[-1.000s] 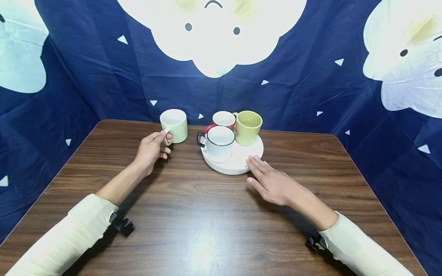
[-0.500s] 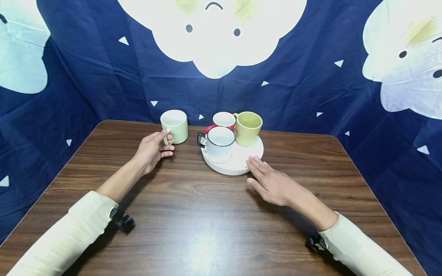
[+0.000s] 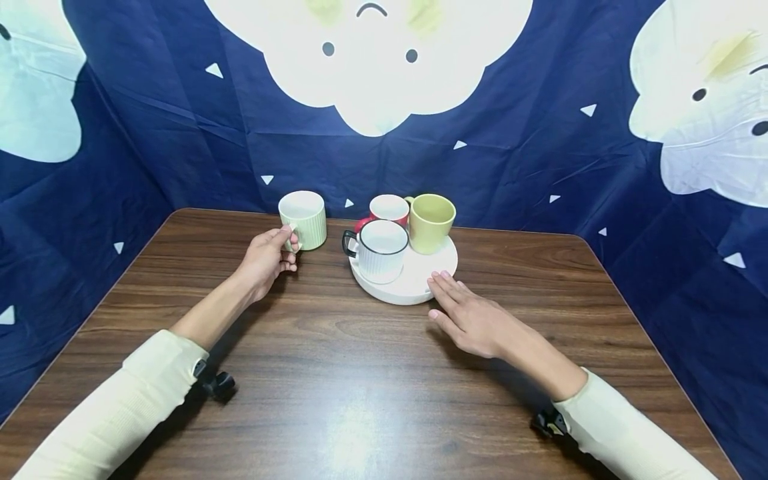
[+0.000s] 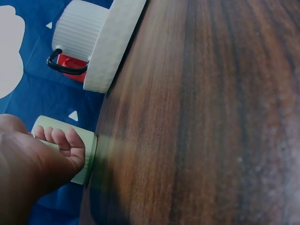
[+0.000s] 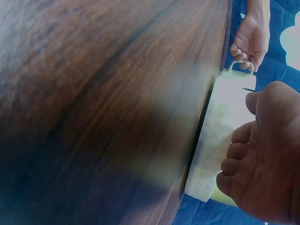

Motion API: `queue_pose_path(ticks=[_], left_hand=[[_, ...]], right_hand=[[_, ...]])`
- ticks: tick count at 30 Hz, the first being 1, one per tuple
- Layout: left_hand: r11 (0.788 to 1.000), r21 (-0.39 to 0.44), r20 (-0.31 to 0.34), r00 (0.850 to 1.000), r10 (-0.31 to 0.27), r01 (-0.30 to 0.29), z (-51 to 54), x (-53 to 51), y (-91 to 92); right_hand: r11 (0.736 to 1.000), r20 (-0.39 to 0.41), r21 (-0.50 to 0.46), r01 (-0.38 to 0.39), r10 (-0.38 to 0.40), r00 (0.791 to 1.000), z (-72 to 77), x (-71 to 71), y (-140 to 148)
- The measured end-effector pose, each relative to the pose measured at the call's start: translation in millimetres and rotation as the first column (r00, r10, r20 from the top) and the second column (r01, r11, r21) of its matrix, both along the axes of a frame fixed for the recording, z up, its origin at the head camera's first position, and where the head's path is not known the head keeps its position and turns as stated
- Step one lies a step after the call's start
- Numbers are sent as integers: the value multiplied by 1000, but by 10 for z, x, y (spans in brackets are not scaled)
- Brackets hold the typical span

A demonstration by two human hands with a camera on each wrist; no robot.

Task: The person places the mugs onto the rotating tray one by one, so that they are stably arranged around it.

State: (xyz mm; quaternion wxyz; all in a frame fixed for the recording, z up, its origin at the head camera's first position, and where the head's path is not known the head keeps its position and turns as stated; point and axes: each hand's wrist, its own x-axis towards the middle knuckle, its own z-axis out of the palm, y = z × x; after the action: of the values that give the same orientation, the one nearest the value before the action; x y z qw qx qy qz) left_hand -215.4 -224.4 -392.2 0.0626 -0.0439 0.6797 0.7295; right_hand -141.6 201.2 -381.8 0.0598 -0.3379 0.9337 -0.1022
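In the head view, my left hand [image 3: 263,265] pinches the handle of a pale green ribbed mug [image 3: 312,228], which stands upright at the table's back left. The left wrist view shows the fingers curled at that handle. My right hand [image 3: 471,321] has its fingers straight, their tips on the near right rim of a round white tray [image 3: 414,288]. On the tray stand a white ribbed mug [image 3: 383,259] with black rim and handle, a red mug [image 3: 403,219] with white inside, and a yellow-green mug [image 3: 429,232]. The white mug partly hides the red one.
A brown wood-grain table [image 3: 336,360] lies under everything. Dark blue cloth [image 3: 510,167] with white clouds hangs close behind its back edge and along both sides. The pale green mug stands left of the tray, a gap between them.
The left hand's lower fingers spread slightly, then drew back in toward the handle. Mugs and tray stay in place, and the right hand has not moved.
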Motion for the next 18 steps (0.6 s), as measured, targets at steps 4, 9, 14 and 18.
queue_pose_path(ticks=[4,9,14,18], left_hand=[[1000,13,-3,1000,1,-1,-19,9,10],[999,47,-24,1000,15,-14,-46,14,11],[999,34,-44,998,33,-32,-47,30,-4],[998,57,-57,998,29,-26,-49,34,-2]], right_hand=[[1000,-1,-2,2,-2,1000,-9,8,-4],[1000,0,-11,4,-4,1000,-15,17,-11],[1000,1,-19,1,-1,1000,-12,20,-24],[1000,8,-16,1,-1,1000,-12,27,-32]])
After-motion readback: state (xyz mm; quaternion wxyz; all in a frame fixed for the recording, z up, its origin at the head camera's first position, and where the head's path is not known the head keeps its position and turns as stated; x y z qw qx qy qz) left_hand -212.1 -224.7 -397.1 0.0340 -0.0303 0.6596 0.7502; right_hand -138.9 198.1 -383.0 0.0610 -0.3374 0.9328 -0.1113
